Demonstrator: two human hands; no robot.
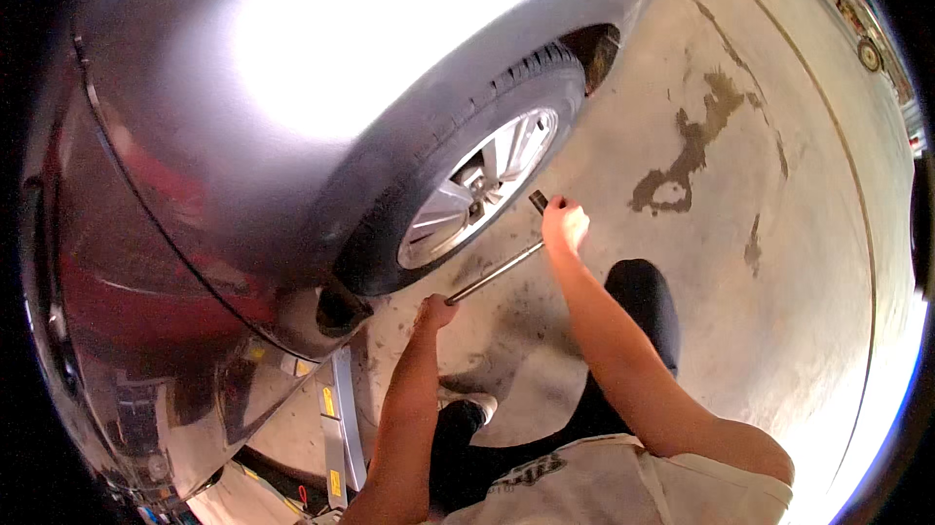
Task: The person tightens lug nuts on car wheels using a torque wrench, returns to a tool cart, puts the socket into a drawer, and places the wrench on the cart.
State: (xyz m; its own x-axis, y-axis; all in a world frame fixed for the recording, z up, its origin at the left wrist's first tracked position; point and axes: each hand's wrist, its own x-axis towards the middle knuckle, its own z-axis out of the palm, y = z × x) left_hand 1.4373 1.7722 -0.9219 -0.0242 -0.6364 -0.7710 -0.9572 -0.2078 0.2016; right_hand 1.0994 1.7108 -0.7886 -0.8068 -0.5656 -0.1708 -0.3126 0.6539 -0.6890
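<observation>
Both my hands hold a long-handled socket wrench [500,271] in front of a car's front or rear wheel. My left hand [437,311] grips the end of its steel handle. My right hand [565,222] is closed around the head end, with a dark socket [538,201] sticking out toward the wheel. The socket is apart from the silver alloy rim [445,212], whose hub and lug area [476,189] show between the spokes. A black tyre [467,116] surrounds the rim under the grey fender [182,94].
Grey metal beams [343,415] with yellow labels lie low beside the car sill, left of my legs. The concrete floor [789,247] has a dark wet stain [694,141] and a long joint line. Wheeled equipment [869,50] stands at the far right edge.
</observation>
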